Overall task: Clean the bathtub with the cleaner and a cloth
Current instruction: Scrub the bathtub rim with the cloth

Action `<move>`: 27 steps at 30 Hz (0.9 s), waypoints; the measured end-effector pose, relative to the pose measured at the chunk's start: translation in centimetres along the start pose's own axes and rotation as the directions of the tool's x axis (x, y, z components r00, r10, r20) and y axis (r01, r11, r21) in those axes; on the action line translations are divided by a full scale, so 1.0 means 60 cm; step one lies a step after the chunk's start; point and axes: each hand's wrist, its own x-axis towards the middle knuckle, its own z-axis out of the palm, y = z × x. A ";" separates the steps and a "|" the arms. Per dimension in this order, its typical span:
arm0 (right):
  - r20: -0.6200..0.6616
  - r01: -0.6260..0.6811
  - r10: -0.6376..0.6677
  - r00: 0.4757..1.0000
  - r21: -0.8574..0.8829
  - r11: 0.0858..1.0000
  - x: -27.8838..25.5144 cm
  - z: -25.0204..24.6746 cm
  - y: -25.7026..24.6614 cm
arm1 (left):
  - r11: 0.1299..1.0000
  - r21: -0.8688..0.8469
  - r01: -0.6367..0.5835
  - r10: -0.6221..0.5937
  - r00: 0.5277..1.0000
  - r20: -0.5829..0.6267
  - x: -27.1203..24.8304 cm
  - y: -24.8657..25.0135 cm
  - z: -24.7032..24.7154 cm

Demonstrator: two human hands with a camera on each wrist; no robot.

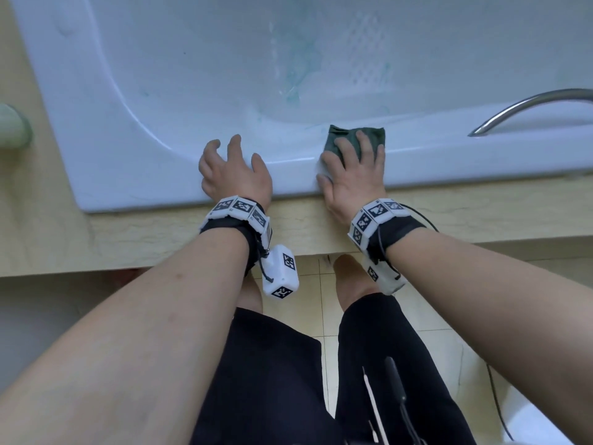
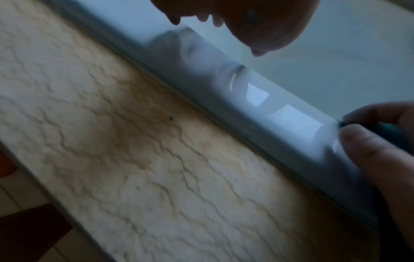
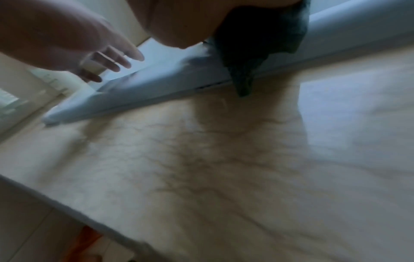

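The white bathtub (image 1: 154,175) fills the top of the head view, with blue-green cleaner streaks (image 1: 296,81) on its inner wall. On the near rim lies a dark green cloth (image 1: 353,134). My right hand (image 1: 353,165) presses flat on it, fingers stretched over it and thumb out to the left on the rim. In the right wrist view the cloth (image 3: 257,39) hangs under my palm, over the rim's outer edge. My left hand (image 1: 232,165) rests on the rim just left of it, fingers spread, holding nothing. No cleaner bottle is in view.
A curved metal grab handle (image 1: 529,106) sits on the rim to the right. A beige marble surround (image 1: 128,239) borders the tub in front. A pale green object (image 1: 12,128) stands at the far left. My legs and the tiled floor (image 1: 324,284) are below.
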 end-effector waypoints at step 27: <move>-0.027 0.306 -0.305 0.952 0.036 0.951 0.155 0.072 -0.422 | 0.939 -0.174 0.297 -0.319 0.941 -0.117 0.163 -0.377 -0.172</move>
